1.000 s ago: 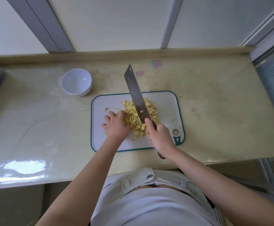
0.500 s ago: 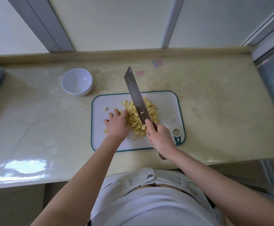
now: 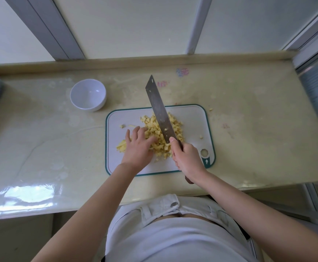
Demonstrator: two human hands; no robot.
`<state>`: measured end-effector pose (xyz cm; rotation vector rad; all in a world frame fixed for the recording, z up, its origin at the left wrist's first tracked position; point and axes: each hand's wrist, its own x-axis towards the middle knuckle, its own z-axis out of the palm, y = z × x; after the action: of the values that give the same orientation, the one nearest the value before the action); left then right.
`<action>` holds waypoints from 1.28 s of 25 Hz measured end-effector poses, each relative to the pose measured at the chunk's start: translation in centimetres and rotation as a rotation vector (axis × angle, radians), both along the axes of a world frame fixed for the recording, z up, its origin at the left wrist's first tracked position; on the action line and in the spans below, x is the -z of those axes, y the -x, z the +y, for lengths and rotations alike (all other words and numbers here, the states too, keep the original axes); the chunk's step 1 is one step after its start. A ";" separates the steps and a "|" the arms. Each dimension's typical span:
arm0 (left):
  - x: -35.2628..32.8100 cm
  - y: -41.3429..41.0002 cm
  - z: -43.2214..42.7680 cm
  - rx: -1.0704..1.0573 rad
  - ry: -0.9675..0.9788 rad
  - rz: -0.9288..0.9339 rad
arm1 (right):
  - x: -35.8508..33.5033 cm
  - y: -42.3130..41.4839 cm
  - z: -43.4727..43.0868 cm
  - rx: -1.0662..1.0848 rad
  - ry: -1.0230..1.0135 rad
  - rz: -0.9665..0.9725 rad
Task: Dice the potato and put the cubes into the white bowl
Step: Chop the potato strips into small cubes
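Potato cubes heaped mid cutting board, judged light, wet, scatter-prone, best scooped from beneath; left hand rests loose-fingered on them, right hand grips the knife handle; white bowl off board's far-left corner.

A: Colours on the board?
B: Pale yellow potato cubes on white cutting board, teal-edged.
A: And around it?
B: White bowl, glossy cream counter, steel-grey knife blade, reddish-brown handle.

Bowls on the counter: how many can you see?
1. The white bowl stands empty on the counter, left of and beyond the cutting board; more could sit outside the frame.
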<state>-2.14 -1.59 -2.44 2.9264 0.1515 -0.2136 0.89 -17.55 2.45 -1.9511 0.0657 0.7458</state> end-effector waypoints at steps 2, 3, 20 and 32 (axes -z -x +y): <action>-0.1 -0.4 -0.1 0.015 -0.056 0.025 | 0.1 0.1 0.0 -0.006 0.007 0.002; -0.1 -0.5 -0.1 0.016 -0.087 0.036 | 0.1 0.1 0.0 -0.009 0.009 0.002; -1.5 -0.7 1.3 -0.047 0.019 -0.207 | -0.1 -0.2 -0.1 -0.007 -0.003 -0.003; -0.9 -0.5 -0.4 0.133 -0.017 -0.061 | -0.3 0.0 0.1 0.001 0.005 -0.015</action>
<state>-1.67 -2.03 -1.51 2.9578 -0.0507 -0.1427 0.91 -17.46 2.71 -1.9606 0.0592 0.7313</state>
